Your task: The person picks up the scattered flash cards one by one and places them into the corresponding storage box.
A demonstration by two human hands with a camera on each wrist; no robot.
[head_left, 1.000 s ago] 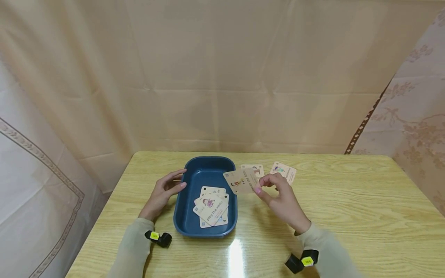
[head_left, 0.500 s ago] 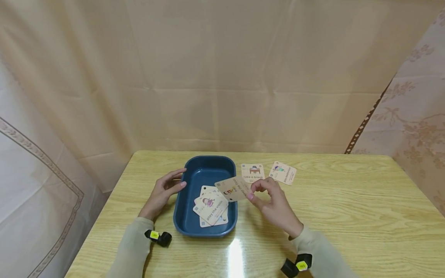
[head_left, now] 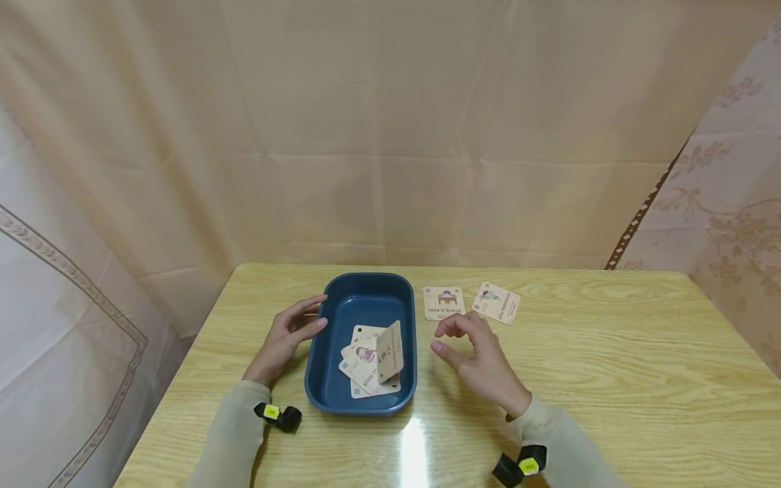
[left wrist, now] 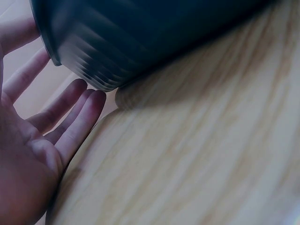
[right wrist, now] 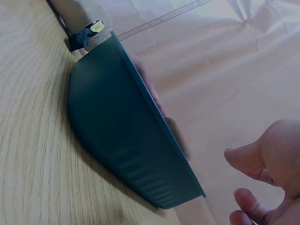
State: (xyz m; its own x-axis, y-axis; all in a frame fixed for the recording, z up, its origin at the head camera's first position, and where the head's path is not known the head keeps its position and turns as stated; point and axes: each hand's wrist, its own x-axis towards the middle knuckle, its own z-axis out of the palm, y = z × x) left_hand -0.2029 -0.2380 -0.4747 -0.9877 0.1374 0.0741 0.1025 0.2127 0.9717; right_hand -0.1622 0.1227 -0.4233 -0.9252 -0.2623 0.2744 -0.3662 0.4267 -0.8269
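We note the card (head_left: 390, 352) has left our right hand (head_left: 472, 356), now spread and empty; it tips into the blue tray (head_left: 329, 393) at frame centre. Left hand (head_left: 287, 335), fingers relaxed, steadies the rim.

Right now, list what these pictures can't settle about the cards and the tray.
- Falling card: head view shows it edge-on and tilted over the tray; its print is unreadable.
- Pile: the falling card covers part of it, so no count; both wrist views see only the tray's outer wall.
- Far card: print too small.
- Left hand: contact with the tray unclear; left wrist view is blurred.
- Right hand: right wrist view cuts it off.
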